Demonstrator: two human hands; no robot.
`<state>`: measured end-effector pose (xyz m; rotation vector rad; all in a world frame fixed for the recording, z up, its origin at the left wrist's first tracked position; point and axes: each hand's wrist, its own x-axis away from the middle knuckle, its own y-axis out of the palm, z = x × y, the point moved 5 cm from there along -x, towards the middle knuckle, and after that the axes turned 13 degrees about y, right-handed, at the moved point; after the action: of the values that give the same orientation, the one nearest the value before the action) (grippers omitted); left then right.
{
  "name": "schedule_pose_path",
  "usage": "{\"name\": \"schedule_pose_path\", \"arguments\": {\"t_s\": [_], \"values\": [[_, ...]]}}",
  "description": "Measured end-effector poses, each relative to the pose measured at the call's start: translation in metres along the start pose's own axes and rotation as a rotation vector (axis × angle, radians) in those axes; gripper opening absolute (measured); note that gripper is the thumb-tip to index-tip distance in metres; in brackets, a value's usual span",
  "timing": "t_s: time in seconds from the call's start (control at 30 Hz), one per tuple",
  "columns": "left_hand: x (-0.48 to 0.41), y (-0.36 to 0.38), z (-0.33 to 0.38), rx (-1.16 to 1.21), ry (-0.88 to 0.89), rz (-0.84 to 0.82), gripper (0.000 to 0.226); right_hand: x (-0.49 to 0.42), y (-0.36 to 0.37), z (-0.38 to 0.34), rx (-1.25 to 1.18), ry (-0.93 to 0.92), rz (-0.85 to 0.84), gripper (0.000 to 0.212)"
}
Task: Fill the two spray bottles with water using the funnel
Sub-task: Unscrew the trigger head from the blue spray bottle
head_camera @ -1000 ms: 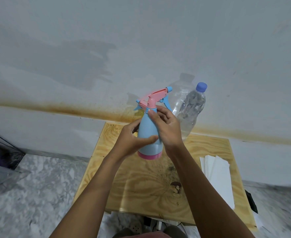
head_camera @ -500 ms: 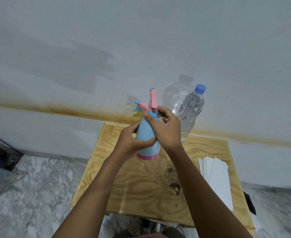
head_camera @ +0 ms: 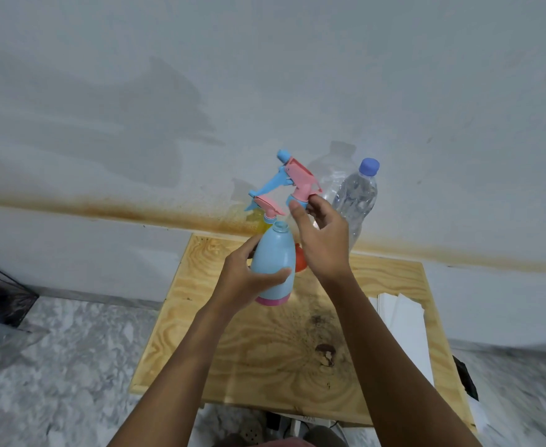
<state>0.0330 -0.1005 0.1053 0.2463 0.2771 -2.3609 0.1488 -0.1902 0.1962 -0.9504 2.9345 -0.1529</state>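
My left hand (head_camera: 249, 279) grips a blue spray bottle (head_camera: 274, 259) with a pink base, held above the table, its neck open. My right hand (head_camera: 321, 240) holds the bottle's pink and blue spray head (head_camera: 297, 179) lifted clear above the neck. Behind the blue bottle stands a yellow spray bottle (head_camera: 258, 217) with its own pink and blue head on, mostly hidden. A red funnel (head_camera: 300, 262) peeks out between bottle and right hand. A clear water bottle (head_camera: 357, 198) with a blue cap stands at the wall.
The wooden table (head_camera: 403, 279) has a dark stain near its middle. White paper sheets (head_camera: 407, 324) lie along its right side. A stained wall is close behind. Marble floor (head_camera: 71, 350) lies to the left, with a dark box at the far left edge.
The spray head has come off the blue bottle: my right hand twisted it and lifted it up and away from the neck. The funnel and yellow bottle now show behind.
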Motion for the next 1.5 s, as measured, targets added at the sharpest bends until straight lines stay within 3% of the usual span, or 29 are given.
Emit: {"name": "schedule_pose_path", "arguments": {"t_s": [0.43, 0.63, 0.83, 1.17, 1.5], "values": [[0.021, 0.015, -0.051, -0.164, -0.074, 0.036, 0.070, -0.017, -0.051, -0.027, -0.119, -0.070, 0.058, 0.013], [0.034, 0.021, -0.075, -0.366, -0.030, 0.084, 0.073, -0.019, -0.060, 0.063, 0.195, 0.110, 0.000, 0.009], [0.048, 0.027, -0.104, -0.425, -0.085, 0.085, 0.080, -0.018, -0.049, 0.155, 0.450, 0.310, -0.051, 0.020], [0.062, 0.027, -0.115, -0.387, -0.199, 0.059, 0.078, -0.035, -0.026, 0.229, 0.513, 0.490, -0.105, 0.025], [0.060, 0.016, -0.106, -0.519, -0.096, 0.042, 0.060, -0.037, -0.003, 0.262, 0.615, 0.545, -0.224, 0.019]]}}
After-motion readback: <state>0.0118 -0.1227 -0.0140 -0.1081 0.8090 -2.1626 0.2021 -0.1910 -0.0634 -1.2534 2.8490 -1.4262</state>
